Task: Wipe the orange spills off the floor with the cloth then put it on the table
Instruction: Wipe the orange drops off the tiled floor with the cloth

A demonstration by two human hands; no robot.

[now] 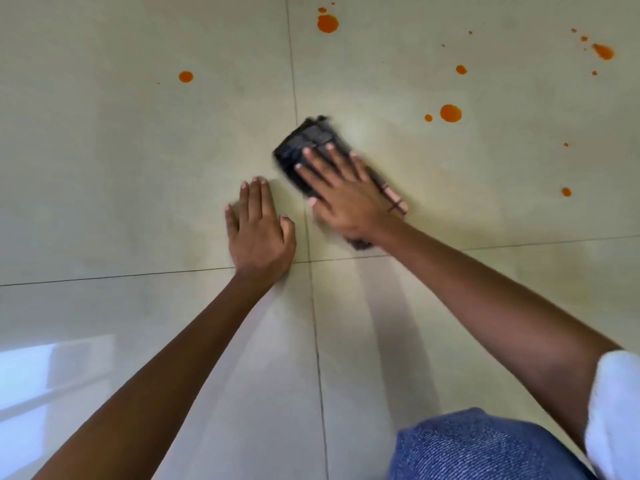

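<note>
A folded dark cloth (306, 147) with a pink edge lies flat on the pale tiled floor (138, 150). My right hand (341, 194) presses on it with fingers spread, palm down; the cloth is blurred with motion. To the left of the cloth, my left hand (259, 233) rests flat on the floor, holding nothing. Several orange spills dot the tiles beyond: a large drop (450, 113) to the cloth's right, one at the far centre (327, 23), one at the left (186, 76), a smear at the far right (603, 51).
Dark grout lines cross near my hands. My knee in blue denim (478, 445) is at the bottom right, with a white sleeve (616, 410) beside it. A window reflection brightens the floor at the lower left. No table is in view.
</note>
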